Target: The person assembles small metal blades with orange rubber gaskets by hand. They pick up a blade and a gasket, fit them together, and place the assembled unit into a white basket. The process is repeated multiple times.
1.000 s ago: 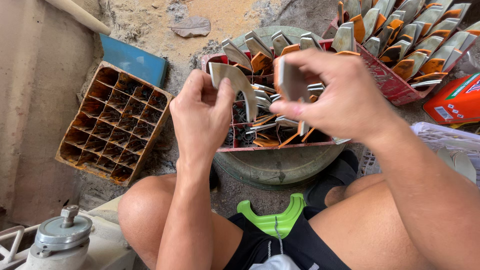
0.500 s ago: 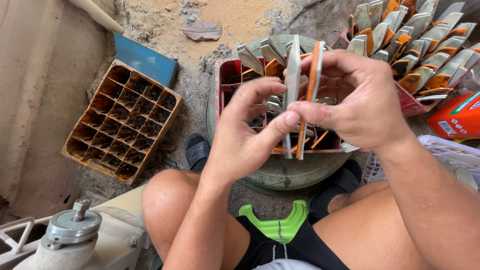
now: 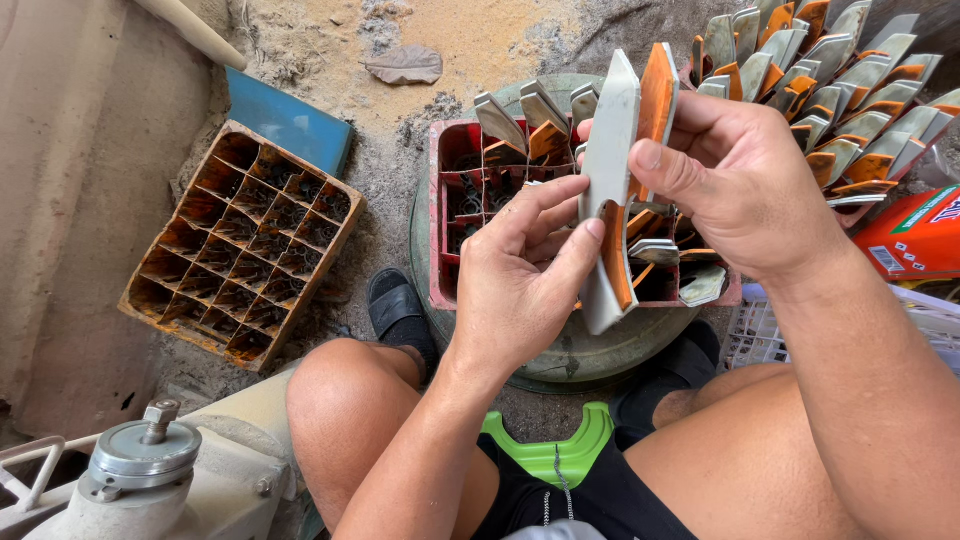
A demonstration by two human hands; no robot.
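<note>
Both hands clench a grip on a pair of grey-and-orange blades [image 3: 615, 190], right hand [image 3: 745, 185] pinching the top, left hand [image 3: 525, 280] the middle, above a red crate [image 3: 445, 215] of similar blades.

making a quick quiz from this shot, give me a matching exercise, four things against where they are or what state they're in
Things:
1. rusty crate
2. red crate
3. grey and orange pieces
4. green stool

Places or states:
A. held up in both hands
B. under the seated person, between the thighs
C. on the ground at left, compartments without pieces
D. on a round base, partly filled with pieces

Pairs: 1-C, 2-D, 3-A, 4-B
</note>
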